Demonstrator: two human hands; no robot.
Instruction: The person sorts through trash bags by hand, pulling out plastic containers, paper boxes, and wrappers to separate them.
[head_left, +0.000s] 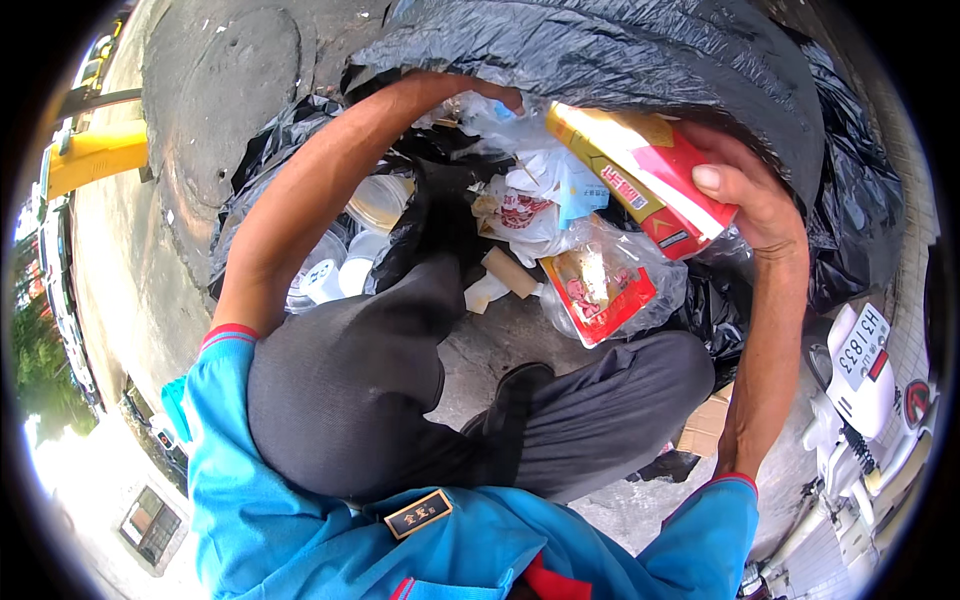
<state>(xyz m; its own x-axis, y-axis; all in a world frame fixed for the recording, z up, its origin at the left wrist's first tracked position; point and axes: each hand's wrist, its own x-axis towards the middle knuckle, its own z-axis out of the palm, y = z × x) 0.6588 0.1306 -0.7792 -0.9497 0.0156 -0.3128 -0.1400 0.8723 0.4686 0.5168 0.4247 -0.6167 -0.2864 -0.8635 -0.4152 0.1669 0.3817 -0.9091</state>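
My right hand (739, 184) grips a red and gold paper carton (641, 176) by its red end, just under the edge of a large black plastic garbage bag (585, 45). My left hand (499, 94) is at the bag's mouth, near crumpled clear plastic; most of its fingers are hidden, so its hold cannot be told. Below the hands lie crumpled white plastic bags with red print (521, 210), a light blue wrapper (583, 193), a cardboard tube (511, 272) and a red food packet (600, 296) inside clear plastic.
Round plastic tubs (379, 202) and white cups (356, 274) sit in black plastic on the left. Flattened brown cardboard (705, 424) lies beside my bent knee. A white scooter (862, 375) stands at the right. A yellow metal part (97, 157) is at the far left.
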